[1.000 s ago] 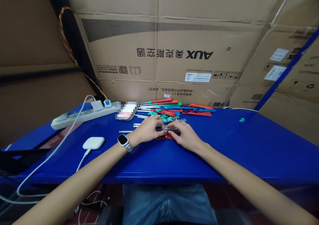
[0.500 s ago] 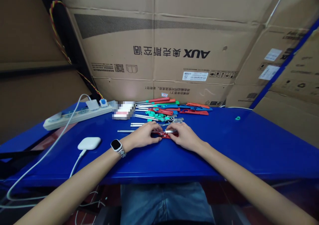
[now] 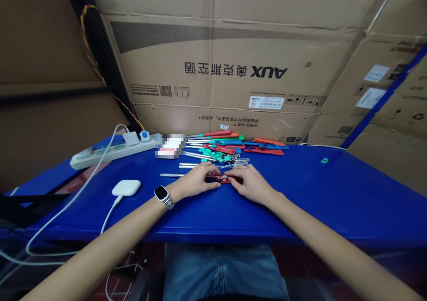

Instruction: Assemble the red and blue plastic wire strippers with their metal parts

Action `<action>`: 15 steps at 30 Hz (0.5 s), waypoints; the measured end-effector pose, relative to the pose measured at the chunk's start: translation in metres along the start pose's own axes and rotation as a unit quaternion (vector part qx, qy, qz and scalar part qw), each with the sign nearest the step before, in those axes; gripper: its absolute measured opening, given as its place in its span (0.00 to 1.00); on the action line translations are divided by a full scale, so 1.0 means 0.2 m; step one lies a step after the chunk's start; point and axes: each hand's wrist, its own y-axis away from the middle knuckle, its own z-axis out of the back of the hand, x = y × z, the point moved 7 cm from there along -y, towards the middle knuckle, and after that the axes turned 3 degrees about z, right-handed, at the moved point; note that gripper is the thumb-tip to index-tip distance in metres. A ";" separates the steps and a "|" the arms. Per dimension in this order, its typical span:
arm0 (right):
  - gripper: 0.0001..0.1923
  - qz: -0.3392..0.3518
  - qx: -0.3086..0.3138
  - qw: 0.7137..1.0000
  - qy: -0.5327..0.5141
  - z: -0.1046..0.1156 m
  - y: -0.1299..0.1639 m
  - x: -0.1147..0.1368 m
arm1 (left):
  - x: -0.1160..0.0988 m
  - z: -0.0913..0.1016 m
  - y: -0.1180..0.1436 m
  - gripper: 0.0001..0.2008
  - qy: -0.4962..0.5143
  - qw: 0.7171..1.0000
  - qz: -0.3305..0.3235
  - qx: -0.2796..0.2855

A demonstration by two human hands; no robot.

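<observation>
Both hands meet over a red plastic handle shell, which looks like part of a stick lighter, low on the blue table. My left hand has thumb and fingers closed around its left part. From behind that hand a thin metal tube sticks out to the left. The thumb and fingertips of my right hand pinch at the shell's right part, where a small silvery piece shows. Fingers hide most of that piece. Just beyond lie loose metal tubes, green plastic pieces and small parts with wires.
Red, orange and blue handle shells and long-nosed lighters are heaped at the back against a cardboard wall. A power strip, a white earbud case and cables occupy the left. One green piece lies at right.
The silver cylinder seen under my right fingers is now mostly hidden, and those fingertips sit closer down on the red shell. The whole view has shifted slightly, so things appear further right.
</observation>
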 end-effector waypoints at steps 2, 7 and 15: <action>0.14 0.010 0.001 1.000 0.007 -0.01 0.00 0.00 | 0.00 0.00 0.00 0.13 0.003 1.000 -0.002 0.000; 0.15 0.008 -0.005 1.000 0.009 -0.01 0.00 -0.01 | 0.00 -0.01 0.00 0.13 -0.011 1.000 -0.008 -0.001; 0.14 0.016 0.009 0.999 0.033 -0.03 0.00 0.01 | 0.00 -0.01 0.00 0.12 -0.018 1.000 -0.004 -0.012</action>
